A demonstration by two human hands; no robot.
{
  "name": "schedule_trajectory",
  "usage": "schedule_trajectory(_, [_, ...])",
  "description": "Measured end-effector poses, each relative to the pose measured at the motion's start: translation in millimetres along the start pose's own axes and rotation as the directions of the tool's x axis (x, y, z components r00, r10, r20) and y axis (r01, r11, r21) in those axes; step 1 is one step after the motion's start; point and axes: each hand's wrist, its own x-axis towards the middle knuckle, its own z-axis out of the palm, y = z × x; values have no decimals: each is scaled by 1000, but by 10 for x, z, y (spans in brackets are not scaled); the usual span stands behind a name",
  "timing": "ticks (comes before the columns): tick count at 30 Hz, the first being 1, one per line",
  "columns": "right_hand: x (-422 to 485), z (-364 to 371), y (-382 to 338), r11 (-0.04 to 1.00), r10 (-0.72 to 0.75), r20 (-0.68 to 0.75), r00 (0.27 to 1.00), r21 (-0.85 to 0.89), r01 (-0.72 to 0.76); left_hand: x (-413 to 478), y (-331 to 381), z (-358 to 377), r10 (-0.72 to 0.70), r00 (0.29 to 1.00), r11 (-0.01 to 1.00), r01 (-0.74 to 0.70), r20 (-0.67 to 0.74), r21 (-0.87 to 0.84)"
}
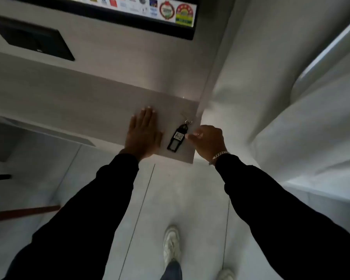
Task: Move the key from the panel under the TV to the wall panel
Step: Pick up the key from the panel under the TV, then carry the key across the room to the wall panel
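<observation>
A key on a black rectangular tag [177, 138] with a small white label and a metal ring lies flat on the grey panel [69, 102] under the TV [141, 15], near the panel's right end. My left hand [142, 133] rests flat on the panel just left of the tag, fingers together and extended. My right hand [207, 143] is curled at the panel's right edge, its fingertips touching the tag's right side; nothing is lifted. A bracelet sits on my right wrist.
A dark rectangular device [32, 40] is mounted on the wall at upper left. A white wall [271, 98] rises directly right of the panel. Below is pale tiled floor [170, 199], with my white shoes [171, 245] on it.
</observation>
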Motion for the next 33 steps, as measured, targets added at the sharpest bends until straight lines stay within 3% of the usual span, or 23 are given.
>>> schedule_trajectory(4, [81,180,-148,977,171,-62,983,141,-161,111,0,11,-74,997,997,75,-29,28])
schedule_trajectory(8, [151,283,-214,970,206,-48,977,141,-198,146,-21,0,-62,998,998,63,-26,22])
schedule_trajectory(11, [208,177,-125,974,209,23,978,82,-211,128,4,6,-60,998,998,60,-19,16])
schedule_trajectory(13, [186,74,-68,955,230,92,969,170,-242,117,22,-2,-37,999,999,38,-22,16])
schedule_trajectory(18, [33,-161,89,792,350,187,918,465,-397,-51,222,15,92,996,995,-92,-1,47])
schedule_trajectory(24, [-236,-610,223,628,360,290,887,628,-460,-294,604,37,160,981,987,-161,112,-1])
schedule_trajectory(27, [-445,-944,335,601,317,298,900,671,-434,-316,875,-53,205,964,975,-186,168,-121])
schedule_trajectory(29, [-598,-1173,433,648,251,279,927,663,-376,-324,1083,-141,218,961,963,-183,170,-198])
schedule_trajectory(33, [-966,-1737,677,698,169,208,964,665,-266,-352,1671,-404,318,948,910,-305,0,-281])
